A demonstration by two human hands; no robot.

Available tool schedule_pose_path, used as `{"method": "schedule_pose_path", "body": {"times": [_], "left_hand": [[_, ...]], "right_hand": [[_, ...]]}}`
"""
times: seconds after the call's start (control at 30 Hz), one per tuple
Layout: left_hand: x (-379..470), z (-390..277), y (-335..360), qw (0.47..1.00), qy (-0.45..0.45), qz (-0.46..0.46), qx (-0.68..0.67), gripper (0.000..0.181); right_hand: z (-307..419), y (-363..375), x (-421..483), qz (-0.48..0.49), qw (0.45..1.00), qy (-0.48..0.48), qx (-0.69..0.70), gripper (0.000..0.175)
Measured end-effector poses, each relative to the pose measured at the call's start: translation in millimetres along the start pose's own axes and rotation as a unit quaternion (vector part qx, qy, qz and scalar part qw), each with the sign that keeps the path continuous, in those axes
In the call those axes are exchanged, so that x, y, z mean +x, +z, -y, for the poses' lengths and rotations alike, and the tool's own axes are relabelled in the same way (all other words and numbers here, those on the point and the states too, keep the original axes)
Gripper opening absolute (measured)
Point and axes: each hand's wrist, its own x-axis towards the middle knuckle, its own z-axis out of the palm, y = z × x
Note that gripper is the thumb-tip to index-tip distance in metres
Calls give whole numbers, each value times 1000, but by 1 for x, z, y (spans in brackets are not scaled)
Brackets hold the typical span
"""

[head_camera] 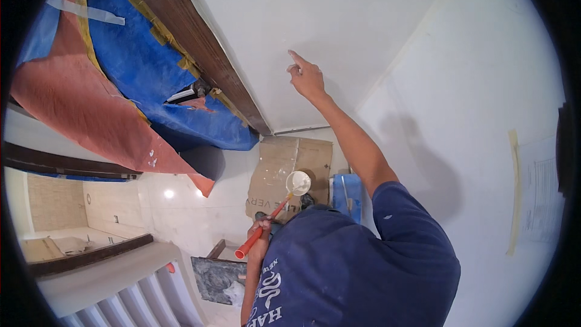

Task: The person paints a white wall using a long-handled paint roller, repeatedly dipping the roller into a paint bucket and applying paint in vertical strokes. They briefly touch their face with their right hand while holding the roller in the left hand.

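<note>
My right hand (307, 76) is raised at the white wall (363, 9), index finger stretched out and the other fingers partly curled. White smudges mark its fingers, and I see nothing held in it. Whether the fingertip touches the wall cannot be told. Low by my body, my left hand (260, 232) grips an orange-red pole (251, 241). The pole slants down to a round white bucket (296, 177) with whitish paint or a similar material inside; what sits on the pole's far end is unclear. A flattened cardboard sheet (272, 163) lies beneath the bucket.
Blue sheeting (131, 50) and a reddish sheet (91, 109) hang taped along a dark wooden frame (199, 27). A blue object (347, 190) stands beside the cardboard. Behind my left arm is a dark stained board (213, 277). A paper (538, 190) is taped on the right wall.
</note>
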Motion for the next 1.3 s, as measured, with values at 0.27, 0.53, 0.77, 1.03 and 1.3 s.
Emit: {"method": "schedule_pose_path", "body": {"times": [0.27, 0.53, 0.77, 1.03, 1.3], "left_hand": [[0, -2, 5, 1000, -5, -10, -21, 32], [3, 6, 6, 999, 30, -9, -33, 35], [2, 4, 5, 999, -9, -20, -33, 32], [6, 6, 6, 1000, 10, -13, 4, 31], [7, 7, 6, 999, 37, -18, 11, 32]], "right_hand": [[38, -7, 2, 67, 968, -35, -238, 72], [25, 8, 3, 71, 966, -44, -245, 61], [-7, 22, -16, 215, 970, 23, -106, 51], [-71, 49, -28, 183, 963, 69, -183, 69], [-44, 58, -19, 224, 939, 84, -248, 84]]}}
